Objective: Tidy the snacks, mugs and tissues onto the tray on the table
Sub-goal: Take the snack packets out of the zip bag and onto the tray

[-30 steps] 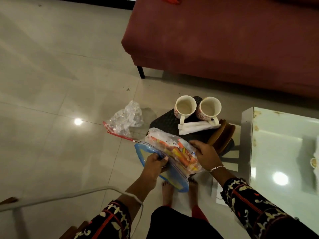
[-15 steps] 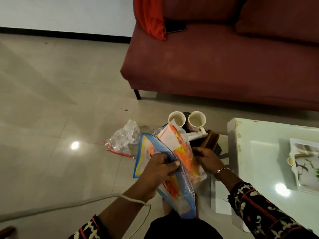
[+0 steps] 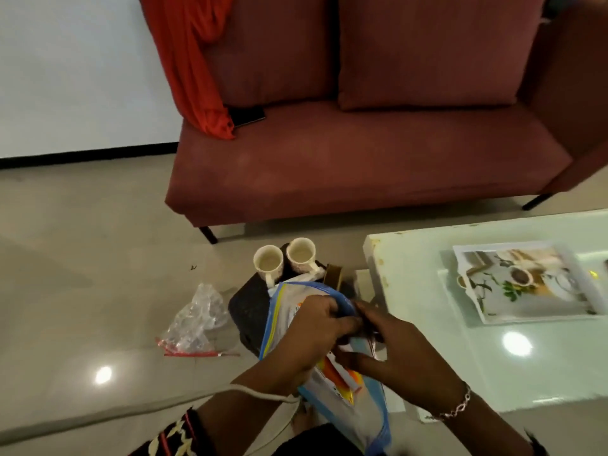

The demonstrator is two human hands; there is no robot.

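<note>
Snack bag [image 3: 345, 413] gripped at its top by left hand [image 3: 316, 334] and right hand [image 3: 394, 350]; fingers closed on it.

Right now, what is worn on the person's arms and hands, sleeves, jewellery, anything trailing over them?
Both hands are bare, without gloves. The left hand comes out of a dark sleeve patterned in cream and red, pushed up the forearm. A pale cable crosses that forearm. The right hand carries a thin silver chain bracelet at the wrist; its sleeve shows only as a dark edge.
</note>
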